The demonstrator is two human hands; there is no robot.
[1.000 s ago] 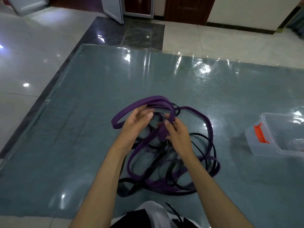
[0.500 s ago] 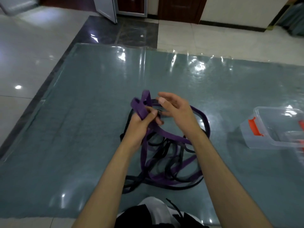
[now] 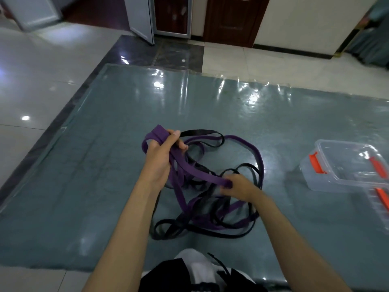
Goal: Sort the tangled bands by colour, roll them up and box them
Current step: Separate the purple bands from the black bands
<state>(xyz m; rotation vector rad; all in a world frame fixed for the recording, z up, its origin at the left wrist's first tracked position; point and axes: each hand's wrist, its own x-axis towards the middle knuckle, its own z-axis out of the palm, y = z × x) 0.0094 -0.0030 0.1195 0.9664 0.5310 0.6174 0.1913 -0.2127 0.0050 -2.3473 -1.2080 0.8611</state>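
The left hand (image 3: 161, 157) is raised over the pile and grips a few gathered turns of the purple band (image 3: 195, 172), with the fingers (image 3: 181, 144) curled round them. From this hand one purple stretch runs down and to the right to the right hand (image 3: 237, 187), which pinches it low, close above the heap. So both hands hold the same purple band, and neither is free.

The rest of the purple band lies on the blue-grey mat (image 3: 94, 165) on the floor, and it is mixed there with the black bands (image 3: 202, 233). Purple loops and black loops cross each other in many places, so I cannot tell how many bands there are of each colour.

The clear plastic box (image 3: 328, 165) with orange clips stands on the mat to the right, well apart from the pile. It looks open, and I see no band inside it. Its lid (image 3: 379, 199) seems to lie just beside it, at the edge of the view.

In my judgement the task is at an early stage. Only a small part of one purple band is gathered in the hand. No colour is separated fully, no roll is finished, and nothing is boxed. The black bands are not yet touched by either hand.
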